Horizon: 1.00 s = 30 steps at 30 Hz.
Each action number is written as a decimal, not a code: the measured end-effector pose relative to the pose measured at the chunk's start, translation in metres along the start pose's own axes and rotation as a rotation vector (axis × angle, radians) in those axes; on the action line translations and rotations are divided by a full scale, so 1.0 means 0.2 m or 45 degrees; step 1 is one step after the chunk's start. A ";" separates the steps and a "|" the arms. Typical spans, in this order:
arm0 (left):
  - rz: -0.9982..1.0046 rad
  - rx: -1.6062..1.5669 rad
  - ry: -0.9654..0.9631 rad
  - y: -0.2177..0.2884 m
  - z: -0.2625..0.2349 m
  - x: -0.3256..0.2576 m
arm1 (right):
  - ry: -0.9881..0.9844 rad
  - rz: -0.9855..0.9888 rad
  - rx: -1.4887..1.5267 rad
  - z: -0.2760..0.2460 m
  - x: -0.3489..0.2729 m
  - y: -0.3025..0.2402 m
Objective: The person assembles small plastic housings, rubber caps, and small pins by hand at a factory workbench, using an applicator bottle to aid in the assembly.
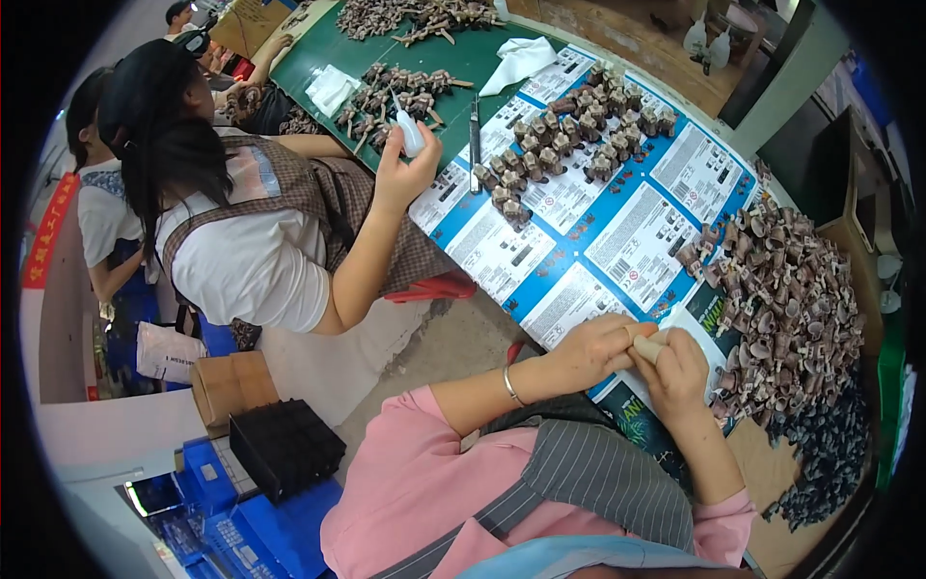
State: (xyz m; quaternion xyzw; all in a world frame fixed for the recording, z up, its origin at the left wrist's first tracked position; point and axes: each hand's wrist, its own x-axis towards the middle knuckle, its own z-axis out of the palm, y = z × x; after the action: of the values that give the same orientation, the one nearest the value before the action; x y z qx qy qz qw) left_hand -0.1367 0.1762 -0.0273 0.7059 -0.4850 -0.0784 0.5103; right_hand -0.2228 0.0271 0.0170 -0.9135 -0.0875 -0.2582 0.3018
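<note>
The left hand [594, 347] and right hand [681, 372] meet, fingers curled (whether they grasp anything, I cannot tell); brown, cup-shaped, seemingly plastic pieces [793, 307] lie heaped beside the right, probably for easy reach.

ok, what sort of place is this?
Probably a small-parts assembly workshop: a big heap of brown parts, groups of small figures on printed sheets, and a co-worker holding a squeeze bottle.

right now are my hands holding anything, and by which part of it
It can't be told: the left hand and right hand are close together, hiding anything between them.
</note>
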 end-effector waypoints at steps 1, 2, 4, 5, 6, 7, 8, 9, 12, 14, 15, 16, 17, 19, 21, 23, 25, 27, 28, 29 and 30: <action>0.001 0.003 0.000 -0.01 0.00 0.01 | 0.016 -0.024 -0.032 0.00 0.01 0.01; -0.012 -0.002 -0.005 -0.01 0.00 0.02 | 0.001 -0.033 -0.046 0.00 0.02 0.02; -0.030 -0.008 -0.014 -0.01 0.00 0.02 | 0.001 -0.029 -0.065 0.00 0.02 0.02; -0.024 -0.008 -0.002 -0.01 0.01 0.00 | 0.000 -0.027 -0.087 0.00 0.02 0.02; -0.017 -0.006 0.012 -0.01 0.02 0.00 | -0.001 -0.029 -0.085 0.00 0.02 0.02; -0.011 -0.004 0.027 -0.01 0.02 0.00 | -0.002 -0.031 -0.089 0.00 0.01 0.03; -0.012 -0.003 0.031 -0.02 0.01 0.01 | -0.004 -0.033 -0.092 0.00 0.01 0.03; -0.009 0.008 0.027 -0.01 0.00 0.03 | -0.009 -0.034 -0.087 0.00 0.01 0.03; -0.033 0.018 0.021 0.00 0.01 -0.01 | 0.002 -0.039 -0.121 0.01 -0.01 0.00; -0.055 0.018 0.018 0.00 0.01 -0.01 | 0.002 -0.057 -0.124 0.01 0.01 0.03; -0.069 0.015 -0.007 0.01 0.00 0.01 | 0.004 -0.067 -0.124 0.01 0.01 0.04; -0.082 0.012 -0.031 0.01 -0.01 0.01 | -0.006 -0.071 -0.127 0.00 0.01 0.03; -0.089 0.012 -0.028 0.01 0.00 -0.01 | -0.011 -0.072 -0.122 0.01 0.00 0.01; -0.040 0.020 0.049 0.00 0.02 -0.02 | 0.004 -0.072 -0.144 0.01 -0.01 0.00; -0.067 0.021 0.012 0.00 0.00 0.00 | 0.008 -0.084 -0.143 0.02 0.01 0.02; -0.098 0.022 -0.027 0.02 -0.01 -0.01 | 0.011 -0.093 -0.139 0.02 0.00 0.01; -0.063 0.015 0.051 0.00 0.02 -0.02 | -0.005 -0.063 -0.154 0.01 0.00 0.01; -0.064 0.015 0.062 0.00 0.03 -0.03 | -0.039 -0.020 -0.107 -0.01 0.01 0.00; -0.069 0.014 0.066 0.00 0.03 -0.02 | -0.074 0.031 -0.057 -0.03 0.02 -0.01; -0.069 0.014 0.069 0.00 0.03 -0.01 | -0.075 0.028 -0.057 -0.07 0.02 -0.01; -0.034 0.011 0.094 0.02 0.01 0.01 | -0.059 0.037 -0.082 -0.11 0.01 -0.02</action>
State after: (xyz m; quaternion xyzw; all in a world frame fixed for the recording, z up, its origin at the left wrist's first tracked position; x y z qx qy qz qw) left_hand -0.1397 0.1736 -0.0252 0.7167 -0.4567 -0.0569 0.5239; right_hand -0.2316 0.0172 0.0343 -0.9297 -0.0730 -0.2351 0.2740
